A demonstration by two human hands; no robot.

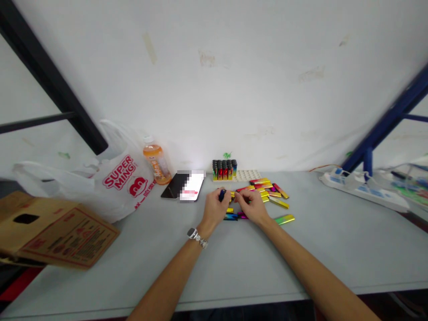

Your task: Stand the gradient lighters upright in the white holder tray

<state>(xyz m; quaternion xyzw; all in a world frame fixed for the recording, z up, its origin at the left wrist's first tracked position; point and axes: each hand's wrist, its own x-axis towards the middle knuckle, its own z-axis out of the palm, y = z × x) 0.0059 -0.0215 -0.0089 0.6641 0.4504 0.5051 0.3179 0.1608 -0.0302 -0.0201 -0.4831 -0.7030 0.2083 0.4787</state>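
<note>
In my closed left hand [214,207] is a small lighter [222,194] with a dark blue end, partly covered by the fingers. My right hand [252,206] pinches at the gold end that points towards it. Several shiny flat pieces [279,203] in yellow, pink and green lie loosely around and behind the right hand; whether they are lighters or just sleeves I cannot tell. Blue and magenta pieces [230,217] lie under the hands. Behind, lighters [224,170] with black tops stand upright in rows at the left of a pale holed rack [249,175].
Left of the hands lies a tablet or phone [172,186] with a lit, blurred screen. Further left stand an orange drink bottle [157,162], a white plastic bag [100,196] and an open cardboard box [67,234]. At the right, a white power strip [363,191] runs near the wall.
</note>
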